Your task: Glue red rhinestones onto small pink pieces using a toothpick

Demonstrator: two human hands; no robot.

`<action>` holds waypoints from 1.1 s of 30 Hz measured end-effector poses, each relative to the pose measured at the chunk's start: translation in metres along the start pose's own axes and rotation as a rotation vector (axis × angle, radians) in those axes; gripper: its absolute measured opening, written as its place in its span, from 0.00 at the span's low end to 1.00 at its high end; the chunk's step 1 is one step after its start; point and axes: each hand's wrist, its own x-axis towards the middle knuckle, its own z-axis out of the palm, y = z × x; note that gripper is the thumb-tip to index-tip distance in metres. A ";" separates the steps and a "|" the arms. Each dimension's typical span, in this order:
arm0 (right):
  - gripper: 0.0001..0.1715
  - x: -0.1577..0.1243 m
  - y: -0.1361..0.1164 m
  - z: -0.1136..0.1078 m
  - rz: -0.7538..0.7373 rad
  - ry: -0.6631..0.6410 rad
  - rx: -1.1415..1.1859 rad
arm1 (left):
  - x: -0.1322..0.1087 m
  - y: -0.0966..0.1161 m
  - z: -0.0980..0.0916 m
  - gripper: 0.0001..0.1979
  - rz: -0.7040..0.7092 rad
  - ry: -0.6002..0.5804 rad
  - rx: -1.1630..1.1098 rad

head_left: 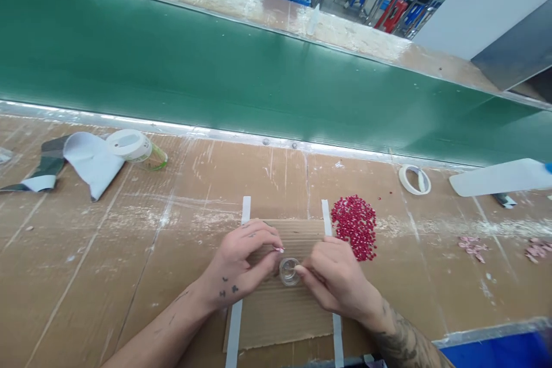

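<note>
My left hand is closed in a pinch on a small pale pink piece, just above and left of a small clear cup. The round cup stands on a ribbed cardboard sheet. At the cup's right rim is my right hand, with thumb and fingers pressed together. The thumb tip overlaps the rim, and whatever lies between those fingers is hidden. Beyond the right hand lies a pile of small dark red gems.
Pale tape strips run along the cardboard's sides. To the right are a tape roll, a white bottle and pink pieces. A lidded tub and white cloth lie left. A green belt crosses behind.
</note>
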 end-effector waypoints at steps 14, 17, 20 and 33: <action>0.11 -0.014 0.056 -0.057 0.437 0.087 -0.115 | 0.002 -0.010 -0.011 0.07 -0.180 0.103 0.001; 0.09 -0.020 0.060 -0.059 0.373 -0.090 -0.191 | 0.002 -0.011 -0.010 0.07 -0.157 0.103 0.001; 0.08 -0.018 0.059 -0.050 0.295 -0.201 -0.324 | 0.004 -0.010 -0.010 0.07 -0.147 0.099 0.009; 0.15 -0.002 0.065 -0.035 0.192 -0.309 -0.453 | 0.003 -0.011 -0.010 0.06 -0.157 0.087 -0.018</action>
